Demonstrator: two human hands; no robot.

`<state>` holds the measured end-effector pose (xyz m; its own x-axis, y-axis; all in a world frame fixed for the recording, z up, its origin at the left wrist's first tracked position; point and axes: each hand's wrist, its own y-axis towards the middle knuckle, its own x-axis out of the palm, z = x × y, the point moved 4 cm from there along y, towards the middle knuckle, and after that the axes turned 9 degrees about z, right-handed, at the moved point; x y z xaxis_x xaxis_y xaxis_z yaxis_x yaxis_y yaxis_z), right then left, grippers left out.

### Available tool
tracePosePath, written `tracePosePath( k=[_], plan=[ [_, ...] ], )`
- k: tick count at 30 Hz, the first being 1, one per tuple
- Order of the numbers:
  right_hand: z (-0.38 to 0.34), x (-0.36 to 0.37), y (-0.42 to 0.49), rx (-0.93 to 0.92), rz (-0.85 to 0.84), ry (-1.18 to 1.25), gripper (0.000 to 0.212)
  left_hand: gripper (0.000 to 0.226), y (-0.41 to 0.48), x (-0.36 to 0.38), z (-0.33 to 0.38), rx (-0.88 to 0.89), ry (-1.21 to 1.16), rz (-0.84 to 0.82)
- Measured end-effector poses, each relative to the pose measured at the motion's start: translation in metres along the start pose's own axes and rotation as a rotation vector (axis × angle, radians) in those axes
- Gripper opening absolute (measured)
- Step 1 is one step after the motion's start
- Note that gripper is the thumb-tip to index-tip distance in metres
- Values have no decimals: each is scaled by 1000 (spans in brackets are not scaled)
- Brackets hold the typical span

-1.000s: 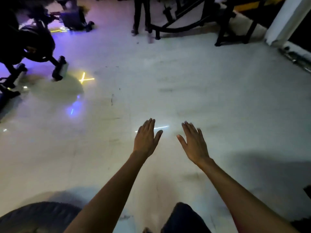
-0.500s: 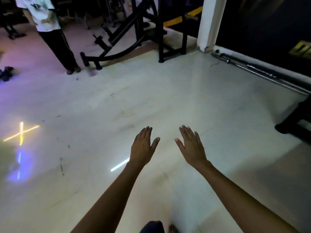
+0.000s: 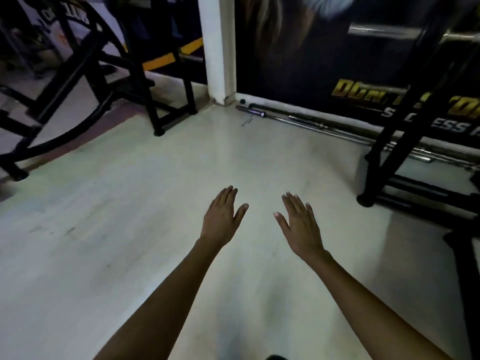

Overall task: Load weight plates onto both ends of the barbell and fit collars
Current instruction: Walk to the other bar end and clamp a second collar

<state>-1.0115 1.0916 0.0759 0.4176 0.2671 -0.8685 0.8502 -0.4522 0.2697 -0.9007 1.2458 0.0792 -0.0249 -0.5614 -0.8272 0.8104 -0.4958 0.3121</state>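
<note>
Steel barbells (image 3: 309,122) lie on the floor along the base of the far wall, right of the white pillar. My left hand (image 3: 222,219) and my right hand (image 3: 301,223) are stretched out in front of me over the pale floor, palms down, fingers apart and holding nothing. Both hands are well short of the bars. No weight plates or collars are in view.
A black machine frame (image 3: 85,81) stands at the back left. A black rack (image 3: 397,131) stands at the right, its feet on the floor over the bars. A white pillar (image 3: 217,48) and a dark wall poster (image 3: 363,61) close the back.
The view has swung right and moved forward: the pillar, wall and barbells are now much closer. The floor lights and the standing person have left view. Both hands stay open.
</note>
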Motion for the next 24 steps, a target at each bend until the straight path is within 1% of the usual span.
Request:
tracePosePath(
  k=[5,9,11,16,20,24],
  plan=[
    [30,8,99,153,130,-28,53,58,130,41,-4,123,-65,-59],
    [65,15,193,212,195,-36,53,59,239,79,1,240,-86,-66],
    [78,11,243,231,244,-29,54,59,296,93,7,258,-111,-52],
    [120,-10,373,243,306,-90,55,59,438,126,45,329,-149,-41],
    [159,-24,467,303,358,-146,55,59,536,159,82,391,-208,-46],
    [210,-36,548,383,436,-190,55,59,637,204,126,511,-255,-64]
  ],
)
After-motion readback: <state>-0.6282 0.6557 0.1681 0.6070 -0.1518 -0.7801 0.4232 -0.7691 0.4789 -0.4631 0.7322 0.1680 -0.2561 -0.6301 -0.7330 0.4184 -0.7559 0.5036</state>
